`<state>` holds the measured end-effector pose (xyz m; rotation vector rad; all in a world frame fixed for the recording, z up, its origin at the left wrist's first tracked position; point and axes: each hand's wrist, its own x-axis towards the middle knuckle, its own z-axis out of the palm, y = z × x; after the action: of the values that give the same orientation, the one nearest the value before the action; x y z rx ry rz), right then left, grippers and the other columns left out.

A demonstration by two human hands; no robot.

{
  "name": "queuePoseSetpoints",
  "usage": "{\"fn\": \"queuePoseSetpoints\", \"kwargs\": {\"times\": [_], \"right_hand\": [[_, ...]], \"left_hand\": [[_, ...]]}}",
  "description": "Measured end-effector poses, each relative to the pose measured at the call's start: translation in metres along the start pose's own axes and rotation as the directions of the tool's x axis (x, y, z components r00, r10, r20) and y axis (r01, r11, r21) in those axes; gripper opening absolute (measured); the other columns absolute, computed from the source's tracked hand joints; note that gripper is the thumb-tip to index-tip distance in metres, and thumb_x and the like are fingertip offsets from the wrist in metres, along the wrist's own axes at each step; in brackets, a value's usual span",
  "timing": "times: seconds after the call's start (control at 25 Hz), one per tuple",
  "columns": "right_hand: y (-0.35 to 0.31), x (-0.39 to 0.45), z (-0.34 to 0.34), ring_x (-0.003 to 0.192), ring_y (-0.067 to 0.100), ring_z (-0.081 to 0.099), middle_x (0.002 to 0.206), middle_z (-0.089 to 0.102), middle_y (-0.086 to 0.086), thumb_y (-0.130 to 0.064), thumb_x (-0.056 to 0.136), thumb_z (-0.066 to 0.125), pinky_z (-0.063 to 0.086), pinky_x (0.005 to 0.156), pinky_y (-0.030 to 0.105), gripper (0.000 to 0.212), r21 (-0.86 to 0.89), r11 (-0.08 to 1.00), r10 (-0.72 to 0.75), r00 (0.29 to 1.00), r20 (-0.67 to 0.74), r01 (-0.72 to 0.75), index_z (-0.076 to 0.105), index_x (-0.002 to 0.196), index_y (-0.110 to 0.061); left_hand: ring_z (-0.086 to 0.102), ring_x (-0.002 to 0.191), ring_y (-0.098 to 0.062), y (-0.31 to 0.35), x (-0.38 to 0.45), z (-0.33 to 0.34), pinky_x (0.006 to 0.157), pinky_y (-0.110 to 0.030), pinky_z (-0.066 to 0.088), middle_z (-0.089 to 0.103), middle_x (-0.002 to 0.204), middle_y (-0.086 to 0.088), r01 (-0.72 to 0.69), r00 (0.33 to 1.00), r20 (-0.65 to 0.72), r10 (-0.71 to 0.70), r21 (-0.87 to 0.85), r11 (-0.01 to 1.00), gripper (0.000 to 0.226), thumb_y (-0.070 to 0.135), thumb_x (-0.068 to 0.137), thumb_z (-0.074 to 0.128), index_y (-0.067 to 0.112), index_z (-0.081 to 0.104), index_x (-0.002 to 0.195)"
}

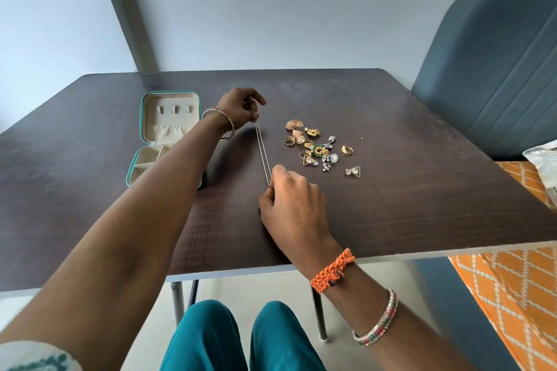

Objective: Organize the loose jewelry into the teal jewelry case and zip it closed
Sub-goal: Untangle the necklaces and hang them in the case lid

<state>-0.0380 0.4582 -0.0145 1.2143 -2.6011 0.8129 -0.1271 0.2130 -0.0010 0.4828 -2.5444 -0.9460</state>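
Chain (262,150): doubled, stretched over the table's (391,190) middle, pinched by your left hand (238,108) and right hand (291,193). Case (168,135) open at the left edge. Risk: slack tangles or slips free.

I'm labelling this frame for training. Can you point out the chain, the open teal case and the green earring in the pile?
chain (261,150): head view, mid-span of the strand stretched between both hands.
teal case (170,97): head view, rim of the open lid.
green earring (318,149): head view, its round centre.
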Motion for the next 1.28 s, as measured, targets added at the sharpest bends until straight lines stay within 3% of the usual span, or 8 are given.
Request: {"fn": "queuePoseSetpoints", "kwargs": {"times": [0.36,0.56,0.68,0.8,0.92,1.04,1.16,1.28], "right_hand": [[-0.002,0.000,0.000,0.089,0.027,0.062,0.099,0.061,0.007,-0.018,0.094,0.044,0.038,0.062,0.030,0.009,-0.019,0.999,-0.031,1.000,-0.002,0.031,0.050,0.100,-0.015],[0.002,0.001,0.003,0.079,0.023,0.059,0.093,0.062,0.006,-0.020,0.092,0.049,0.034,0.060,0.027,0.005,0.034,0.999,-0.022,0.999,-0.024,0.023,0.051,0.092,-0.016],[0.007,0.006,0.006,0.070,0.027,0.060,0.075,0.067,0.006,-0.025,0.079,0.056,0.041,0.058,0.028,0.012,0.182,0.976,0.136,0.987,-0.082,-0.119,0.054,0.071,-0.016],[0.013,0.011,0.003,0.056,0.025,0.061,0.056,0.063,0.003,-0.023,0.068,0.059,0.050,0.051,0.031,0.012,0.469,0.837,0.361,0.929,-0.084,-0.283,0.057,0.061,-0.014],[0.021,0.012,-0.004,0.037,0.017,0.051,0.054,0.060,0.006,-0.008,0.076,0.053,0.040,0.033,0.023,0.015,0.704,0.604,0.469,0.881,0.066,-0.374,0.054,0.061,-0.012],[0.026,0.013,-0.016,0.036,0.013,0.041,0.053,0.054,0.006,0.000,0.081,0.049,0.031,0.034,0.018,0.020,0.839,0.374,0.484,0.855,0.187,-0.396,0.052,0.065,-0.011],[0.015,0.020,-0.030,0.039,0.011,0.041,0.054,0.056,0.002,-0.002,0.080,0.052,0.030,0.036,0.017,0.015,0.826,0.446,0.349,0.917,0.193,-0.344,0.058,0.069,-0.009],[-0.017,0.047,-0.029,0.047,0.011,0.051,0.063,0.062,0.004,-0.011,0.084,0.059,0.041,0.039,0.021,0.013,0.664,0.698,0.095,0.954,0.286,-0.269,0.069,0.077,-0.005]], "left_hand": [[0.053,0.071,-0.021,0.003,-0.005,0.010,0.073,-0.024,0.043,0.058,0.078,-0.005,-0.141,0.986,-0.040,0.159,0.284,0.948,0.034,-0.013,0.075,0.053,0.003,0.068,0.100],[0.054,0.076,-0.018,0.003,-0.005,0.015,0.073,-0.021,0.041,0.064,0.084,-0.014,-0.101,0.990,-0.072,0.124,0.260,0.960,0.026,-0.012,0.076,0.058,0.000,0.070,0.097],[0.056,0.079,-0.016,0.005,-0.006,0.012,0.072,-0.016,0.038,0.062,0.089,-0.007,-0.027,0.997,-0.062,0.037,0.164,0.986,0.025,-0.004,0.082,0.058,0.007,0.067,0.103],[0.056,0.083,-0.016,0.009,-0.007,0.004,0.075,-0.021,0.041,0.060,0.095,-0.004,-0.002,0.999,-0.032,0.006,0.131,0.991,0.028,0.000,0.085,0.052,0.011,0.065,0.107],[0.057,0.084,-0.016,0.025,-0.013,-0.015,0.079,-0.023,0.046,0.060,0.096,-0.002,-0.029,0.992,-0.121,0.043,0.113,0.993,0.035,-0.002,0.083,0.045,0.013,0.066,0.106],[0.058,0.078,-0.012,0.046,-0.036,-0.053,0.066,-0.008,0.044,0.064,0.094,0.000,-0.103,0.953,-0.286,0.099,0.001,0.995,0.034,-0.004,0.082,0.044,0.014,0.068,0.100],[0.058,0.067,0.003,0.043,-0.082,-0.088,0.065,-0.012,0.045,0.067,0.078,0.012,-0.136,0.943,-0.326,0.060,-0.215,0.967,0.033,-0.010,0.079,0.048,0.014,0.065,0.095],[0.057,0.060,0.004,0.013,-0.129,-0.110,0.061,-0.009,0.045,0.067,0.063,0.017,0.000,0.963,-0.253,-0.090,-0.336,0.942,0.034,-0.017,0.077,0.045,0.005,0.062,0.097]]}}
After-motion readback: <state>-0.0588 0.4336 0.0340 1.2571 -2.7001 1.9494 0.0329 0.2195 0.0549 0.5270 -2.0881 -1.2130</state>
